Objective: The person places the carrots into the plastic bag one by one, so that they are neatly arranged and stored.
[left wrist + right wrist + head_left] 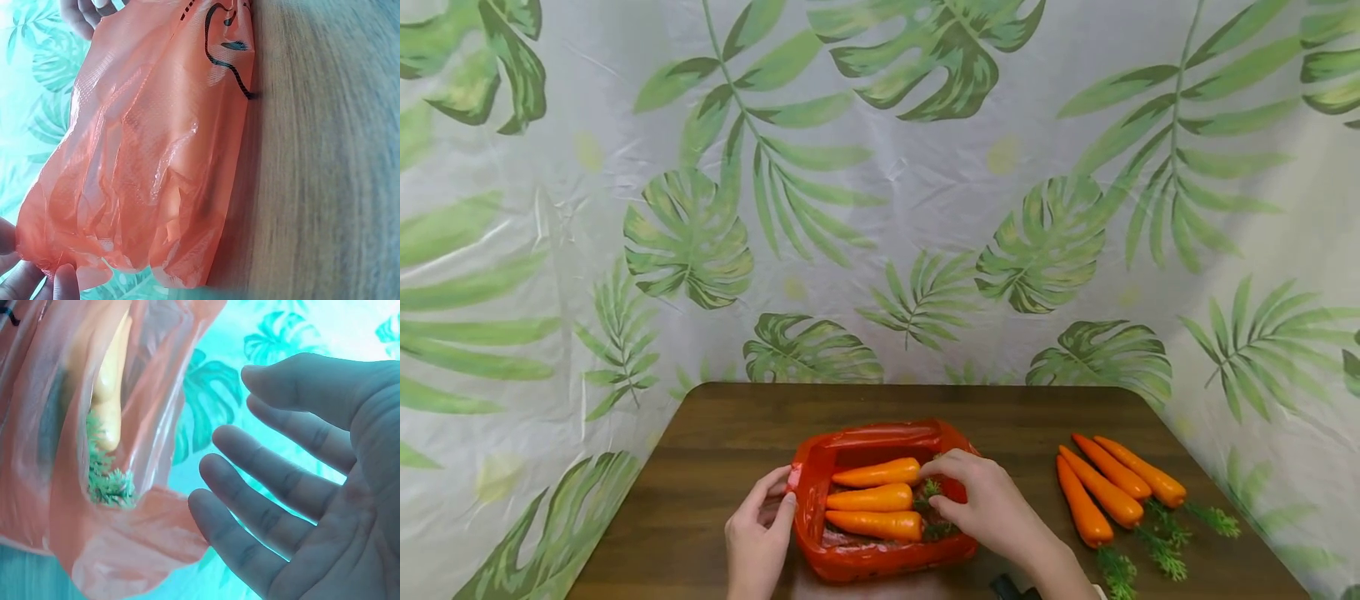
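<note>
Leaf-printed sheet (917,192) behind a dark wood-grain counter (715,450)
The sheet is pale and creased; the counter's far corners are rounded.

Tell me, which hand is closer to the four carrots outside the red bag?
Right. The right hand is at the right end of the red bag, nearer the four carrots. The left hand holds the bag's left rim, farther away.

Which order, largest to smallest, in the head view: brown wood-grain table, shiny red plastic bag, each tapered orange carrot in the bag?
1. Brown wood-grain table
2. Shiny red plastic bag
3. Tapered orange carrots in the bag: all three look too alike to rank.
</note>
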`<state>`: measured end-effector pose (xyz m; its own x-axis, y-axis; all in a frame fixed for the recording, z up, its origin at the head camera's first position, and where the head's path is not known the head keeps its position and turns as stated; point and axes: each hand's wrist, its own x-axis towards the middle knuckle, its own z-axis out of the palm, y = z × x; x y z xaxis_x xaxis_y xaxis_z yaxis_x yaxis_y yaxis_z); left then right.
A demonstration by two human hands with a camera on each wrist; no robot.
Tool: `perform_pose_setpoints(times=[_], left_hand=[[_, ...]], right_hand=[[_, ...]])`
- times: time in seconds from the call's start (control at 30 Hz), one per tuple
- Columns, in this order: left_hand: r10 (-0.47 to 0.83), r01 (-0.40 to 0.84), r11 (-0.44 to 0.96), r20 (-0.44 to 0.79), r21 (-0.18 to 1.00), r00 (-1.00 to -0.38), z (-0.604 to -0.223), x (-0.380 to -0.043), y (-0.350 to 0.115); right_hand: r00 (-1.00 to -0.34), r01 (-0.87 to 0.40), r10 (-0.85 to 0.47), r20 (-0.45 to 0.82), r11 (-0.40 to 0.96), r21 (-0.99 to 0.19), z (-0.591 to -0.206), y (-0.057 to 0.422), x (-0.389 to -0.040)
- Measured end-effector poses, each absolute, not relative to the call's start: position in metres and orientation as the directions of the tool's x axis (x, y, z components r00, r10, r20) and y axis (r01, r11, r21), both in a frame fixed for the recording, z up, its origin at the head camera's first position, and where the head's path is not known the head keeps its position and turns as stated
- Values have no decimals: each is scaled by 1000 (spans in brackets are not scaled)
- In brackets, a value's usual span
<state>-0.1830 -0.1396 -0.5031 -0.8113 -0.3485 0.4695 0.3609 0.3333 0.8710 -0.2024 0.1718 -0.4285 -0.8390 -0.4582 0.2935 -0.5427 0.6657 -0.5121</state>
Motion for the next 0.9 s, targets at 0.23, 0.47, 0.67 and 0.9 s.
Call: perform_pose_setpoints(times=[0.23, 0.47, 0.67, 0.9], left_hand=[[-356, 337, 324, 444, 884, -823, -504, -184, -140], [-351, 344, 340, 458, 875, -817, -506, -185, -140], [-354, 332, 344, 449, 878, -820, -505, -186, -141], [-365, 302, 348, 425, 887, -828, -507, -186, -141]], right_hand=[[-857, -516, -412, 311, 670, -533, -427, 185, -195], [-881, -470, -330, 340, 702, -536, -429, 199, -185], [-897, -433, -278, 344, 712, -552, -433, 211, -182], [-910, -399, -234, 342, 718, -571, -444, 224, -182]])
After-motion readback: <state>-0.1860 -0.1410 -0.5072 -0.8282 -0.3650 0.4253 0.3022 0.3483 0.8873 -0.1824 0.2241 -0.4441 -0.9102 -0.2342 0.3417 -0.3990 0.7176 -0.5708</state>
